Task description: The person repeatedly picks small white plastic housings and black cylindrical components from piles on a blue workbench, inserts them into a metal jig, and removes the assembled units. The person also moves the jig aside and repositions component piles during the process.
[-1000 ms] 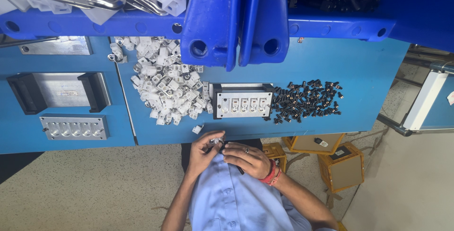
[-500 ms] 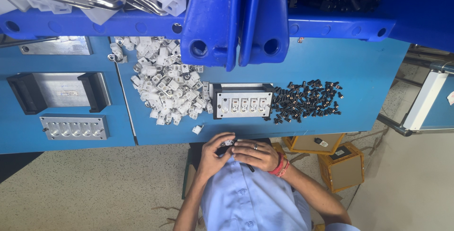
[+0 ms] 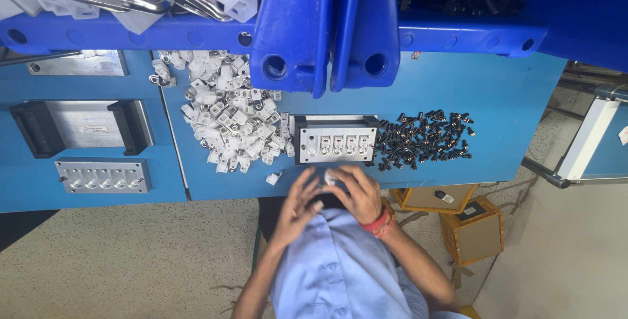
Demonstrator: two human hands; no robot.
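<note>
I keep both hands at the bench's near edge: right hand pinches a white part, left hand's fingers loose, steadying beside the jig.

Light-blue buttoned shirt, red wristband

- A single view is given, taken from a camera worn on the head and aimed steeply down.
- The blue desk is seen from moderate distance, beyond the left hand and right hand.
- Blue bins are cut off by the upper edge.
</note>
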